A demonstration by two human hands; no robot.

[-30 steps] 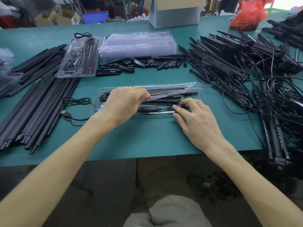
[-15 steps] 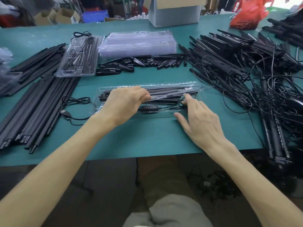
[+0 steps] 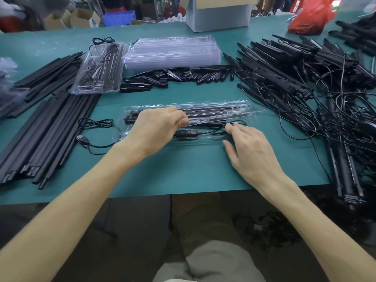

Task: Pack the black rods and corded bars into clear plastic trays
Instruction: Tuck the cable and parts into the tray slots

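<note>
Head view, left hand (image 3: 158, 129) still pinching clear tray (image 3: 203, 142), right hand (image 3: 250, 151) now flattened, touching cord (image 3: 218, 131)

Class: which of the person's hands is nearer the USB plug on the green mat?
Left. The left hand grips the clear tray just right of the USB plug; the right hand lies farther right, fingertips on the cord.

My left hand (image 3: 158, 129) lies knuckles up, fingers curled, thumb and forefinger pinching the tray (image 3: 236, 109). My right hand (image 3: 251, 151) lies flat, palm down, fingers straight and pointing away, thumb spread. Both forearms (image 3: 81, 200) are bare and reach forward.
</note>
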